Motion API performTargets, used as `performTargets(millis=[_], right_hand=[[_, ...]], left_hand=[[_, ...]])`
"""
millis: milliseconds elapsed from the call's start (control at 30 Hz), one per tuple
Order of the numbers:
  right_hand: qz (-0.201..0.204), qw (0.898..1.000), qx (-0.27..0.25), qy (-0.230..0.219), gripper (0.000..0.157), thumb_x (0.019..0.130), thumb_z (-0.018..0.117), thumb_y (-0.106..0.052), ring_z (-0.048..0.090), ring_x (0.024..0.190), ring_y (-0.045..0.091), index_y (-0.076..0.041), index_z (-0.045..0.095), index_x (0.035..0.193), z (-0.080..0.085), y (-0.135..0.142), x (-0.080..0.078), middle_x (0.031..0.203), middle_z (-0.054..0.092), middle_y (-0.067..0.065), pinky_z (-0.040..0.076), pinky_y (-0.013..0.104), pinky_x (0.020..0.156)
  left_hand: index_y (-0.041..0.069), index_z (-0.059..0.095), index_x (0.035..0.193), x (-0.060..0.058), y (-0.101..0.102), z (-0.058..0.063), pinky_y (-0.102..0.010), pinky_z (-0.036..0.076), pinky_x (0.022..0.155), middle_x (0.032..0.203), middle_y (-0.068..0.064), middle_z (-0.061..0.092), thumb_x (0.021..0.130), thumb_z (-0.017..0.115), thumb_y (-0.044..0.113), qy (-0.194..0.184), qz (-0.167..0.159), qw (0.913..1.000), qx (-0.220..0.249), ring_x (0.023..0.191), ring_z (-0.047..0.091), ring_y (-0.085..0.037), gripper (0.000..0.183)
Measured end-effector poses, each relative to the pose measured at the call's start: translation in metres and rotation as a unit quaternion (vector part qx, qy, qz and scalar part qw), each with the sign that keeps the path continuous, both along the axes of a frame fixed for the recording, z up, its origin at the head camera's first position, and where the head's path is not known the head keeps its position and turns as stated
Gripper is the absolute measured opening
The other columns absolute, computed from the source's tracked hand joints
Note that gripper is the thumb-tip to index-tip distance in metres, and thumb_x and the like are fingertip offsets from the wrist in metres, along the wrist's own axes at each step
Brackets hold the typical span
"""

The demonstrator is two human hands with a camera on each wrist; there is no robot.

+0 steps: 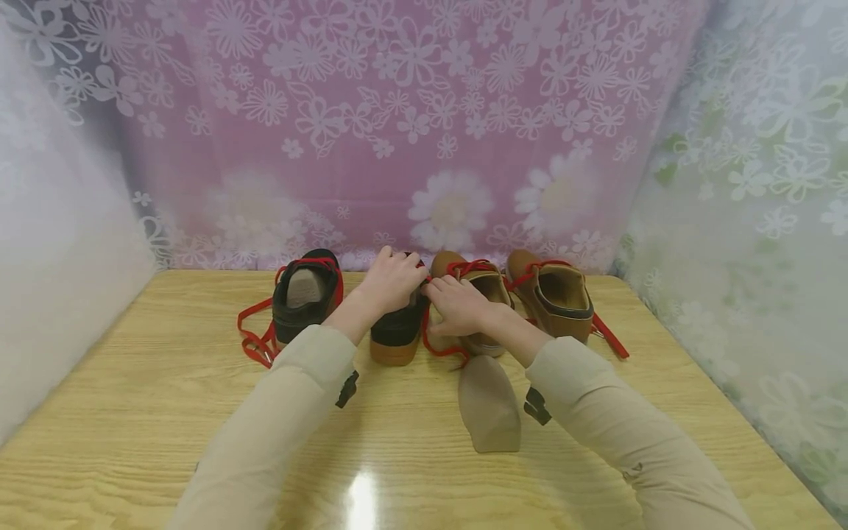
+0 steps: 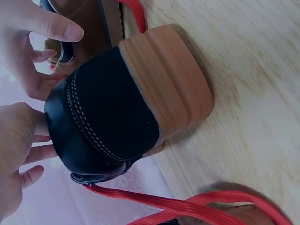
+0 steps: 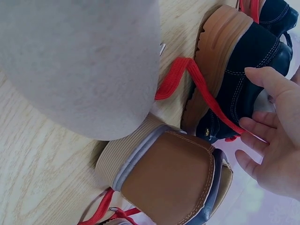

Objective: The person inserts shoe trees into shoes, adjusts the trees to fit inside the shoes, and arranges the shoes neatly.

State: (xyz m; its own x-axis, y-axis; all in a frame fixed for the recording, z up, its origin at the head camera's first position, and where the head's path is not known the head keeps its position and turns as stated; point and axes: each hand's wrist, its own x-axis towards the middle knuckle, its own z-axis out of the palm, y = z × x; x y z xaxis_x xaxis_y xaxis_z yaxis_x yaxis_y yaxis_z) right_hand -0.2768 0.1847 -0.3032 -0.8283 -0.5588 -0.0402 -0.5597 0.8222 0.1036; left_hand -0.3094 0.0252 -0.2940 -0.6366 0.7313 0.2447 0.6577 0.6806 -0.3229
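A black shoe with a tan sole and red lace stands at the middle of the row, heel toward me. My left hand reaches over its top from the left; in the left wrist view, some fingers go out of sight behind the collar. My right hand is at the shoe's right side. Its thumb stands apart from the fingers in the right wrist view, and the fingertips are right at the red lace. A beige insole lies on the table below my right wrist.
Another black shoe with loose red lace stands left. Two brown shoes stand on the right, the nearer brown shoe close to my right hand, the farther brown shoe beyond it. A floral curtain hangs behind the wooden table.
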Motion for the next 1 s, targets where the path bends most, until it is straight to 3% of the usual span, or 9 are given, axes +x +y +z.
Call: performTargets(millis=[367,667,1000], right_hand=[[0.003,1.000,-0.001,-0.001,0.057,0.080,0.069,-0.032,0.042,0.110,0.028,-0.003,0.047,0.123,0.0002,-0.0003,0.0004,0.115,0.048,0.009,0.038,0.046,0.088],[0.009,1.000,0.003,0.013,0.055,0.078,0.069,-0.033,0.043,0.108,0.028,-0.004,0.048,0.120,0.0029,-0.0006,0.0000,0.112,0.048,0.008,0.039,0.044,0.088],[0.001,1.000,-0.001,0.000,0.059,0.079,0.068,-0.032,0.041,0.114,0.029,-0.004,0.045,0.126,0.0016,-0.0002,0.0017,0.120,0.048,0.009,0.036,0.048,0.092]], left_hand=[[0.018,0.062,0.114,-0.0037,0.0002,-0.0060,-0.040,0.040,0.079,0.110,-0.008,0.055,0.087,0.064,0.019,-0.009,0.002,0.9999,0.013,0.095,0.055,-0.025,0.027],[0.017,0.064,0.108,-0.0081,0.0032,-0.0083,-0.041,0.041,0.080,0.107,-0.009,0.055,0.085,0.065,0.017,-0.010,-0.003,0.9997,0.023,0.098,0.054,-0.027,0.023],[0.016,0.064,0.107,-0.0101,0.0075,-0.0074,-0.042,0.043,0.086,0.109,-0.007,0.056,0.088,0.061,0.013,-0.052,-0.017,0.9984,0.012,0.103,0.054,-0.028,0.020]])
